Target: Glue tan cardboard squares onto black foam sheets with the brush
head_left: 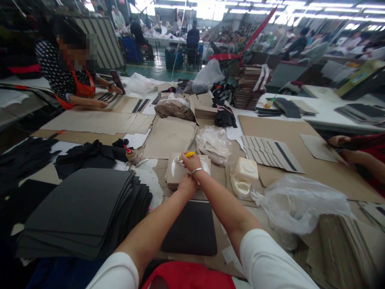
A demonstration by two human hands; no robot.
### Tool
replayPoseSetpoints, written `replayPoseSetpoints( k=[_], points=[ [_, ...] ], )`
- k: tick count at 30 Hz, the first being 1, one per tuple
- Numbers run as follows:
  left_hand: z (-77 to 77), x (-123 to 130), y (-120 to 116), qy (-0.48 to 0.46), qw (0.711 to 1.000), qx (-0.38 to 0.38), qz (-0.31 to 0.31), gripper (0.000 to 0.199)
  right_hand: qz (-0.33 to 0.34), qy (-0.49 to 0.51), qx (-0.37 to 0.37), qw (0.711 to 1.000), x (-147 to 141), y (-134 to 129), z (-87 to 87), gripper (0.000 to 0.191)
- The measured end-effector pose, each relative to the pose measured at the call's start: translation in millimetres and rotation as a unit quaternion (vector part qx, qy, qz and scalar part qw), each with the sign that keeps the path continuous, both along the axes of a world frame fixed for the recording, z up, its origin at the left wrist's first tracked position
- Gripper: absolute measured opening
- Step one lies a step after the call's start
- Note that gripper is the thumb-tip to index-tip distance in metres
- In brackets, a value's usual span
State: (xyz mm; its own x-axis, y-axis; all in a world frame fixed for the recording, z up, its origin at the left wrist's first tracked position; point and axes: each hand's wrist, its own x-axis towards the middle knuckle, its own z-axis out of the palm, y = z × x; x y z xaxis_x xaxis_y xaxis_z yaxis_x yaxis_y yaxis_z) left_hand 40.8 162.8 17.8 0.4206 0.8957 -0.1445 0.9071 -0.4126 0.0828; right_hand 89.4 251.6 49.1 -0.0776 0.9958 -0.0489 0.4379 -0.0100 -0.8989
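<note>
Right grip [191, 161]: was clamped on the yellow-handled brush [189, 154], tip over the card stack's upper left.
Left grip [187, 187]: lay at the near edge, fingers hidden — apart or together, I could not tell.
Card stack [178, 177]: sat just beyond a black panel [192, 235], left of a cream container [246, 170].
Glossy streak [173, 166]: looked wet; a low-dragging bracelet [197, 171] might have smeared it.
Loose layers: might have slid — if poorly steadied.
</note>
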Motion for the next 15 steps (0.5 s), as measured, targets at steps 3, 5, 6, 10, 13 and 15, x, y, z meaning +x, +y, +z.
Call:
replayPoseSetpoints(
  k=[3, 5, 6, 10, 13, 15],
  points=[
    [6.1, -4.3, 0.2, -0.012, 1.0, 0.0, 0.004, 0.029, -0.015, -0.039, -0.006, 0.999, 29.6, 2.4, 0.1, 0.017],
    [11.8, -7.9, 2.3, -0.021, 1.0, -0.005, 0.002, 0.028, -0.052, -0.05, -0.017, 0.997, 58.8, -0.5, 1.7, 0.015],
    [14.6, -9.7, 4.2, -0.022, 1.0, -0.011, 0.002, 0.029, -0.073, -0.05, -0.024, 0.996, 73.7, -3.0, 3.0, 0.014],
    [22.6, -15.1, 17.4, -0.007, 0.999, -0.038, -0.01, 0.033, -0.126, -0.021, -0.044, 0.991, 118.8, -19.5, 11.6, 0.014],
    [25.6, -15.3, 26.9, 0.002, 0.998, -0.051, -0.038, 0.032, -0.167, 0.061, -0.034, 0.983, 136.1, -40.8, 22.5, 0.018],
    [29.0, -14.4, 29.1, 0.008, 0.997, -0.057, -0.052, 0.029, -0.184, 0.121, 0.001, 0.975, 144.3, -61.3, 30.6, 0.028]
  ],
)
